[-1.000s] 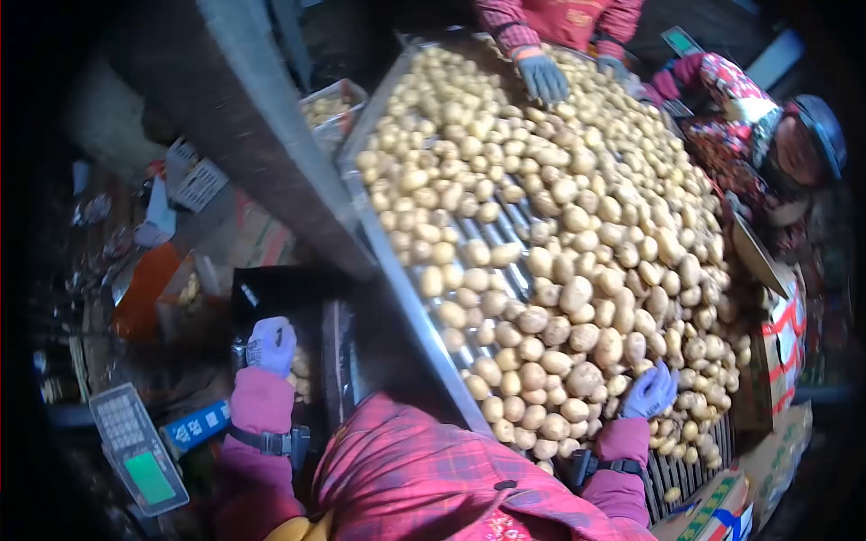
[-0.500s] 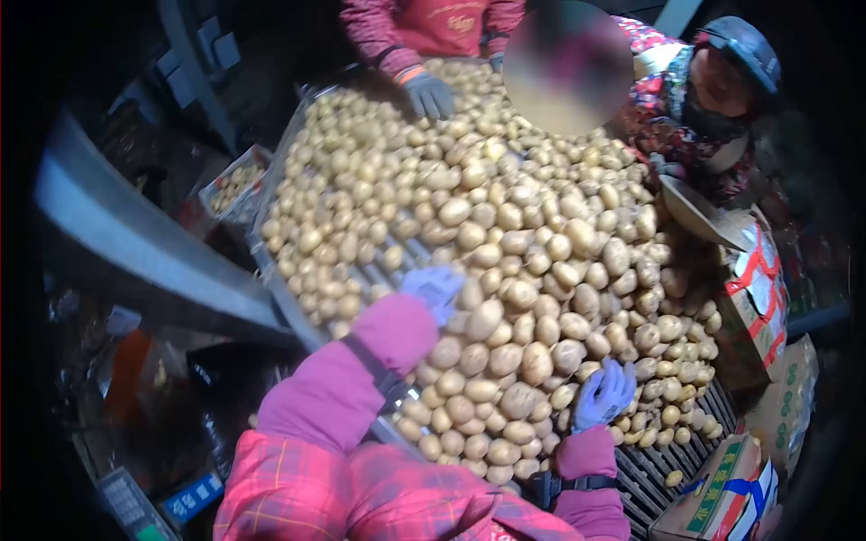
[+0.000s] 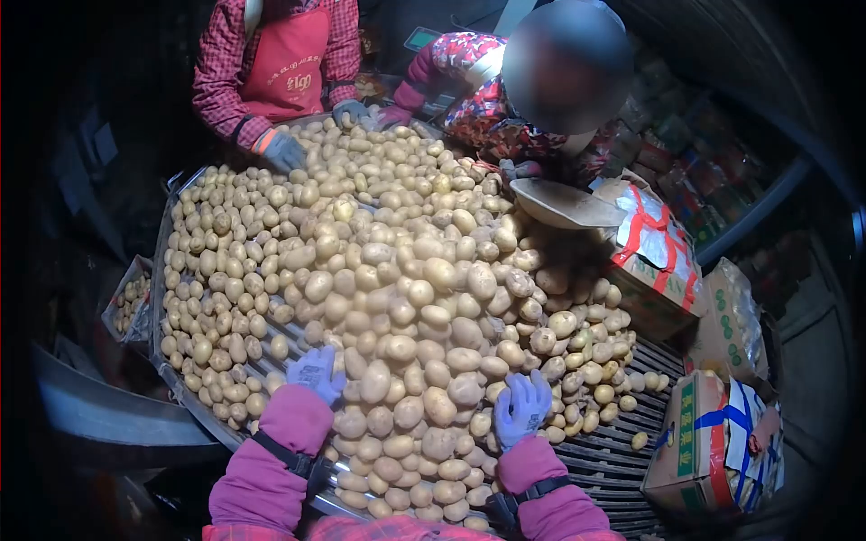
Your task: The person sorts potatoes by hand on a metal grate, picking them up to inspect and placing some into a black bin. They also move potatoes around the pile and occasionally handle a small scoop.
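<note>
A big heap of pale potatoes (image 3: 388, 270) covers a slatted roller table (image 3: 613, 460). My left hand (image 3: 316, 371), in a lilac glove with a pink sleeve, rests on the potatoes at the heap's near left, fingers curled over them. My right hand (image 3: 523, 406), in a blue-lilac glove, lies on the potatoes at the near right with fingers spread. Whether either hand grips a potato is not visible.
Two other people stand at the far side: one in a red apron with a gloved hand (image 3: 281, 149) on the heap, one in a floral jacket holding a scoop (image 3: 564, 206). Printed cardboard boxes (image 3: 713, 446) stand at the right. A small crate of potatoes (image 3: 126, 307) sits at the left.
My left hand came up from the dark bin at the left onto the potato heap. The view swung right, and my right hand stayed on the potatoes.
</note>
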A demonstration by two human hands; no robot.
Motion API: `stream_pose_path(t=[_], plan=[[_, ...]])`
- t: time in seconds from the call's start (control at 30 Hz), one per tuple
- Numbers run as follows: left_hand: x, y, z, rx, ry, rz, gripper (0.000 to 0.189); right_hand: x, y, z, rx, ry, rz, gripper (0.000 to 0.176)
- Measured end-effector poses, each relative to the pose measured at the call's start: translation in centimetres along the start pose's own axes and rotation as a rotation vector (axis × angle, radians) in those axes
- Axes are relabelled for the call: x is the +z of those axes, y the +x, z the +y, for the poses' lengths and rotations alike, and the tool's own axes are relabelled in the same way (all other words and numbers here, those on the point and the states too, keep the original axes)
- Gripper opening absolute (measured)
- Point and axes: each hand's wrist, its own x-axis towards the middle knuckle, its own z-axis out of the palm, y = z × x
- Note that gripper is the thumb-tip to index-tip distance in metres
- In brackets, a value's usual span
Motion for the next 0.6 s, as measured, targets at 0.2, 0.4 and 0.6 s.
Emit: stream_pose_path(t=[0.2, 0.4, 0.6], plan=[[-1.3, -0.4, 0.8, -0.009, -0.041, 0.034, 0.046, 0.1, 0.0, 0.1, -0.005, 0.000, 0.001, 0.024], [-1.1, -0.2, 0.8, -0.028, -0.038, 0.003, 0.046, 0.1, -0.1, 0.2, -0.003, 0.002, -0.008, 0.025], [-0.9, -0.3, 0.8, 0.012, -0.072, 0.098, 0.044, 0.0, 0.0, 0.1, -0.003, -0.002, -0.016, 0.025]])
